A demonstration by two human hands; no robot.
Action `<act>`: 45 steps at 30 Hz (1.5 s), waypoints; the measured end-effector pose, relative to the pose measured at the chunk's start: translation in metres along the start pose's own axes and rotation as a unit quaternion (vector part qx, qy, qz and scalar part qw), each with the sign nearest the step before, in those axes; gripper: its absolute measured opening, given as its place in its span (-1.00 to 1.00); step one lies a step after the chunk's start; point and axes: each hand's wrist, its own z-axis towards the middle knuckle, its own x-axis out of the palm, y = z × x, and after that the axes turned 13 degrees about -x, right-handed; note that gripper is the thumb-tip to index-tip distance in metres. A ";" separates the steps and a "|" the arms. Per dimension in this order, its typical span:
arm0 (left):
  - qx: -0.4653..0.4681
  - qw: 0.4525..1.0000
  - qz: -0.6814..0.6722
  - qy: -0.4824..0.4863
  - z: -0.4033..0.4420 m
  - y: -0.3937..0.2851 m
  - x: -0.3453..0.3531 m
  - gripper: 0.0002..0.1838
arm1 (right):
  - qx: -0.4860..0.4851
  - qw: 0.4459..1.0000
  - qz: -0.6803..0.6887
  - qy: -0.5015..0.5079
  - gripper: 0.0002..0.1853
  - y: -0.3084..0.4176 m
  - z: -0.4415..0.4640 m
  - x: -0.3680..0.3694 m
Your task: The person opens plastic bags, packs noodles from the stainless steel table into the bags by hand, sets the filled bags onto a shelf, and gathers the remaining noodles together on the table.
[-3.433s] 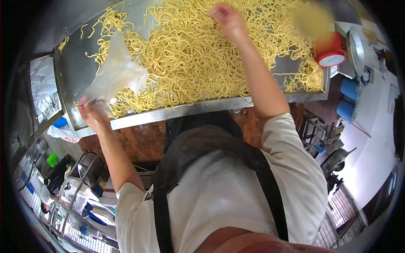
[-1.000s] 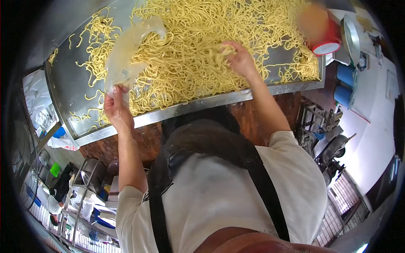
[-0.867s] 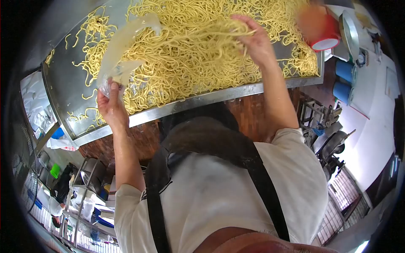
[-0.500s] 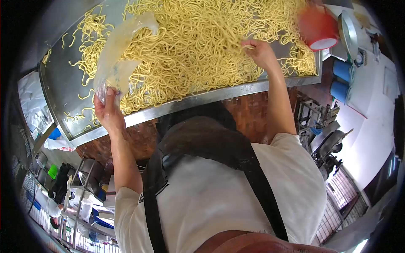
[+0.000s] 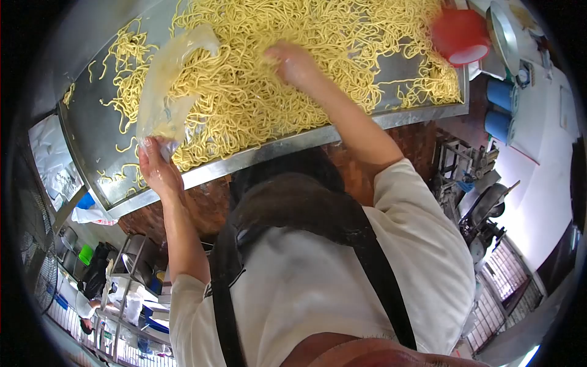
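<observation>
Pale yellow noodles [image 5: 269, 116] lie in a thick tangled layer across a metal tray table. My left hand [image 5: 161, 168] pinches the edge of a clear plastic bag [image 5: 158, 92] at the tray's near left. The bag stretches away over the noodles, partly see-through. Over the middle of the heap is my right hand [image 5: 296, 66], blurred by motion, its fingers curled. Smeared yellow strands show at those fingertips, apparently a few noodles in the grip.
The tray's metal rim [image 5: 257, 154] runs along my front. A red container [image 5: 460, 37] stands at the far right corner, near a round metal pan [image 5: 502, 40]. Two blue containers [image 5: 498, 110] are beyond the right end. Another person [image 5: 84, 309] is at the lower left.
My right hand has swept left across the noodles, from the right part of the heap to its middle. A patch of bare tray shows more at right. My left hand keeps hold of the bag.
</observation>
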 end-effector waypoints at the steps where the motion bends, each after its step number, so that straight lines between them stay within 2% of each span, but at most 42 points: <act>1: 0.000 1.000 0.002 0.007 0.001 0.004 -0.006 -0.81 | -0.010 0.999 0.039 0.015 -0.55 0.020 -0.002 0.011; 2: -0.002 1.000 0.004 0.014 0.001 0.006 -0.009 -0.81 | -0.017 0.996 0.077 0.031 -0.54 0.035 -0.008 0.017; 5: -0.004 1.000 0.025 -0.010 -0.001 0.005 -0.002 -0.80 | -0.192 0.977 0.031 0.089 -0.53 0.048 -0.039 0.028; 8: 0.008 0.999 0.046 0.018 -0.003 0.000 -0.002 -0.78 | -0.188 0.974 0.094 0.089 -0.53 0.040 -0.065 -0.003; 10: 0.002 0.999 0.046 0.010 -0.005 -0.002 0.001 -0.77 | -0.046 0.997 0.052 0.044 -0.49 0.014 -0.074 -0.022; 12: -0.006 0.999 0.044 0.006 -0.005 0.000 0.001 -0.76 | 0.019 0.997 -0.032 -0.074 -0.47 -0.004 -0.072 -0.037; 14: -0.014 0.999 0.042 0.004 -0.004 0.004 -0.003 -0.75 | 0.083 0.979 -0.168 -0.076 -0.49 -0.030 -0.063 -0.017; 17: -0.013 0.999 0.045 -0.008 -0.009 0.000 0.009 -0.78 | 0.079 0.986 -0.146 -0.032 -0.46 -0.025 -0.052 0.004; 19: -0.010 0.999 0.046 0.006 -0.010 0.001 0.010 -0.79 | 0.074 0.997 0.027 -0.019 -0.42 -0.001 -0.049 0.019; 22: -0.016 0.999 0.049 0.007 -0.008 0.002 0.007 -0.79 | -0.079 0.995 0.056 -0.008 -0.40 0.034 -0.059 0.019; 25: -0.013 0.999 0.051 0.000 -0.004 0.004 0.003 -0.80 | -0.086 0.992 0.093 -0.020 -0.45 0.044 -0.077 0.004; 28: -0.009 0.999 0.042 0.004 -0.004 0.004 0.001 -0.80 | 0.079 0.971 0.225 -0.020 -0.48 0.029 -0.095 -0.027; 30: -0.011 0.999 0.043 0.003 -0.003 0.005 -0.002 -0.79 | 0.219 0.914 0.330 -0.089 -0.52 0.033 -0.101 -0.056; 32: -0.018 0.998 0.053 -0.002 0.000 0.008 -0.009 -0.76 | 0.139 0.977 0.138 -0.089 -0.54 0.007 -0.107 -0.068; 34: -0.028 0.998 0.056 -0.005 0.003 0.013 -0.014 -0.75 | 0.063 0.995 -0.019 -0.077 -0.61 -0.012 -0.108 -0.073; 37: -0.022 0.998 0.063 -0.007 0.003 0.012 -0.012 -0.73 | 0.171 0.980 -0.088 0.042 -0.63 -0.011 -0.077 -0.088; 39: -0.022 0.997 0.072 -0.010 0.000 0.011 -0.010 -0.72 | 0.076 0.987 -0.104 -0.100 -0.62 -0.041 -0.046 -0.066; 41: -0.023 0.997 0.076 -0.015 0.000 0.009 -0.006 -0.72 | 0.010 0.968 -0.249 -0.028 -0.71 -0.061 -0.016 -0.045; 45: -0.009 0.998 0.056 -0.006 -0.008 0.000 0.003 -0.79 | 0.051 0.973 -0.224 -0.030 -0.78 -0.089 -0.002 -0.011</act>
